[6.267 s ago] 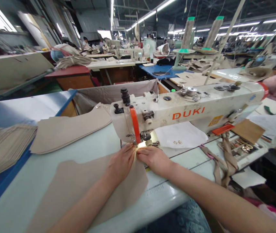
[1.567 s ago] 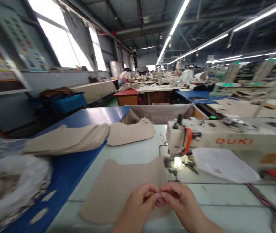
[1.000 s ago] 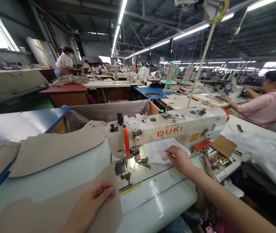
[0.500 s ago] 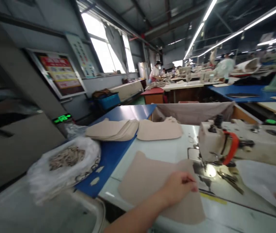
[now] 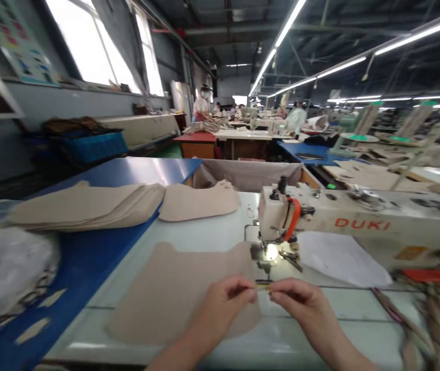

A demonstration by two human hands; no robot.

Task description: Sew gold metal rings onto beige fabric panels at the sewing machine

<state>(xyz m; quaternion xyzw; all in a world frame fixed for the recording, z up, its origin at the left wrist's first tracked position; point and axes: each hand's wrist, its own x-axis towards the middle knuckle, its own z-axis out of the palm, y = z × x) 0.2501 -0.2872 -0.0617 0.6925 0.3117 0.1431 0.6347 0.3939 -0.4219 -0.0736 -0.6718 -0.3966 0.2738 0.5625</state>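
Left grip (image 5: 223,306) pinches a thin pale strip (image 5: 261,289), right grip (image 5: 307,304) a small golden metal fitting (image 5: 269,291); apparently joining them, needing careful alignment

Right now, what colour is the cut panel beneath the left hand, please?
The cut panel is plain greyish beige, clearest in the head view.

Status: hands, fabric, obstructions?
Left hand pinched shut, hold unclear. Right hand pinching small gold-coloured piece. Flat beige fabric panel on pale tabletop. White sheet under white DUKI sewing-machine arm, apart from both hands.
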